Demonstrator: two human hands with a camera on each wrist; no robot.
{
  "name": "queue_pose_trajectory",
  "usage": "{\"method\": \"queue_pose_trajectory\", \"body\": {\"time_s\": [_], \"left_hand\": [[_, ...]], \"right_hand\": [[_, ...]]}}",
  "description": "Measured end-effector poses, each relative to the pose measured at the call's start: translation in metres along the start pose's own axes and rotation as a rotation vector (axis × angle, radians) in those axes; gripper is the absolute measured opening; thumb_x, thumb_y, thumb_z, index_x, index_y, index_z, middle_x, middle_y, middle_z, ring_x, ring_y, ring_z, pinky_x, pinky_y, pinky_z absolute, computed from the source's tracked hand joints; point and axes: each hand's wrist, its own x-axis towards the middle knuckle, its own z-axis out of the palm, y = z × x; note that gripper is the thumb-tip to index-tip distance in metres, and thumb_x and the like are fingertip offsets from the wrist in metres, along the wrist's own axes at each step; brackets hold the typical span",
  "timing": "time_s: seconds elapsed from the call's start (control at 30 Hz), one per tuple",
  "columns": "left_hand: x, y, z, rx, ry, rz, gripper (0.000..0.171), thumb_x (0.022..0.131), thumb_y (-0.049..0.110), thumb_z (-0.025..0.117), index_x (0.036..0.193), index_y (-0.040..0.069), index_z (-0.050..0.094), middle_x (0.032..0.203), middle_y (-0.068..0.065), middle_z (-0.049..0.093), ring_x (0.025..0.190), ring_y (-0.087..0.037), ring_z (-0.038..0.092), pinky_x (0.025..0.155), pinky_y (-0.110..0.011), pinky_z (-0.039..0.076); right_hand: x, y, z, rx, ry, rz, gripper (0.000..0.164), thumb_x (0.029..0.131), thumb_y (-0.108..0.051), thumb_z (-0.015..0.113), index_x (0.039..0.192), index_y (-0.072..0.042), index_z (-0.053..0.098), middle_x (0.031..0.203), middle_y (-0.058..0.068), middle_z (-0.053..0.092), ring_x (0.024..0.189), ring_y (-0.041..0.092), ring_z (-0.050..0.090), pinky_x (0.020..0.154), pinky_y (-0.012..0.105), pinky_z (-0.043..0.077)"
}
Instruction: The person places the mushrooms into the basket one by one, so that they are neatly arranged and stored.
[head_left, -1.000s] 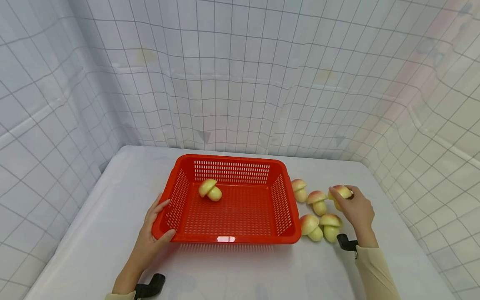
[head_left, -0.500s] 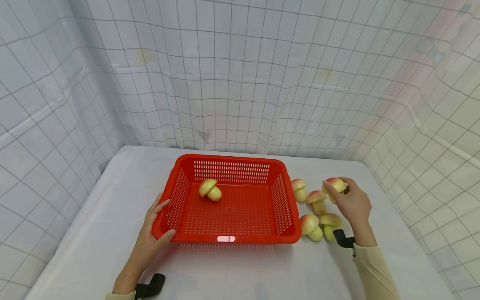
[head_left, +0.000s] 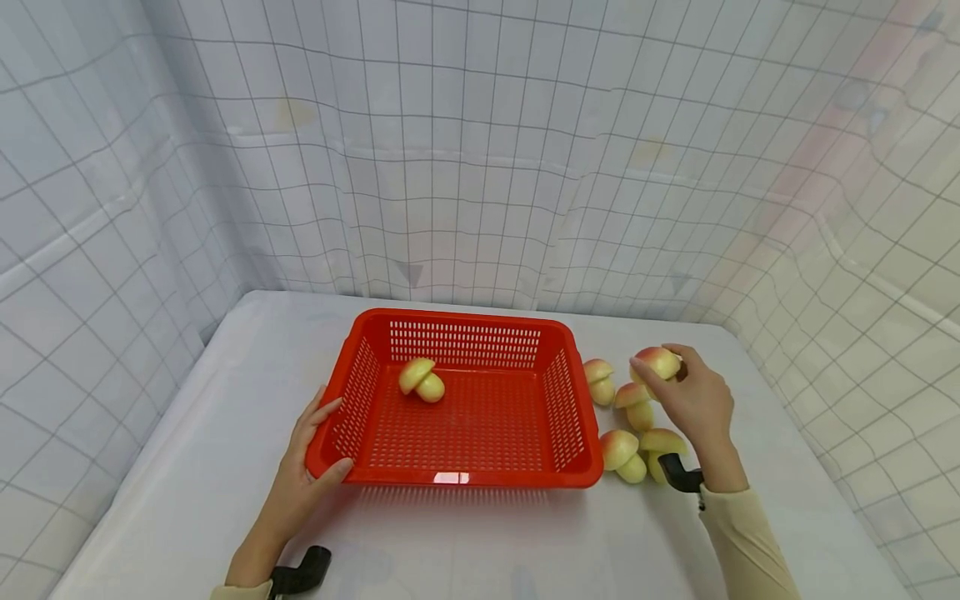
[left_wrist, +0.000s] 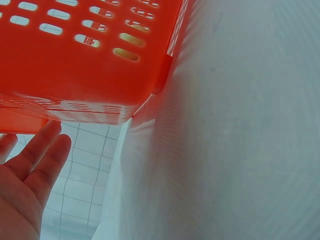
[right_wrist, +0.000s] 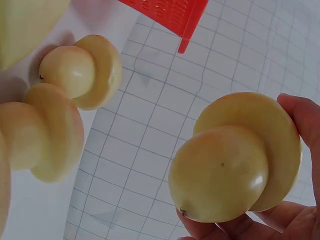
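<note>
A red plastic basket (head_left: 457, 481) with slotted walls stands on the table, one toy mushroom (head_left: 422, 380) lying inside it toward the left. My left hand (head_left: 296, 479) rests at the basket's front left corner, thumb over the rim and fingers along the left side. To the right of the basket my right hand (head_left: 699, 400) grips another toy mushroom (right_wrist: 220, 170) by its cap, thumb on one side and fingers on the other, lifted above the table. Under and beside that hand lie several more yellow mushrooms (head_left: 619, 451) with reddish caps, one partly hidden by the wrist camera.
A white cloth covers the table (head_left: 480, 542). White curtains with a grid pattern (head_left: 480, 167) enclose it at the back and both sides. The loose mushrooms sit close to the basket's right wall.
My right hand has lifted the mushroom it holds and carried it a little to the left, toward the basket. The left hand and the basket have stayed in place.
</note>
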Motion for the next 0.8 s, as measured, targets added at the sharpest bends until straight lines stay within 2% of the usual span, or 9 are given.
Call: {"method": "queue_pose_trajectory", "body": {"time_s": [0.53, 0.8], "left_hand": [[-0.001, 0.002, 0.001, 0.011, 0.013, -0.002, 0.069, 0.082, 0.001, 0.065, 0.144, 0.010, 0.036, 0.157, 0.004, 0.011, 0.136, -0.009, 0.020, 0.091, -0.013, 0.036], [-0.001, 0.000, 0.001, 0.004, 0.007, 0.006, 0.069, 0.082, 0.001, 0.064, 0.144, 0.011, 0.036, 0.157, 0.002, 0.010, 0.135, -0.008, 0.021, 0.091, -0.013, 0.037]], "right_hand": [[0.005, -0.027, -0.001, 0.005, -0.017, -0.099, 0.071, 0.078, -0.066, 0.062, 0.124, -0.012, 0.058, 0.084, 0.007, 0.062, 0.073, 0.023, 0.053, 0.064, 0.034, 0.035], [0.013, -0.044, -0.002, -0.018, -0.036, -0.180, 0.069, 0.076, -0.067, 0.063, 0.119, -0.013, 0.060, 0.076, 0.004, 0.060, 0.068, 0.022, 0.052, 0.060, 0.034, 0.035]]}}
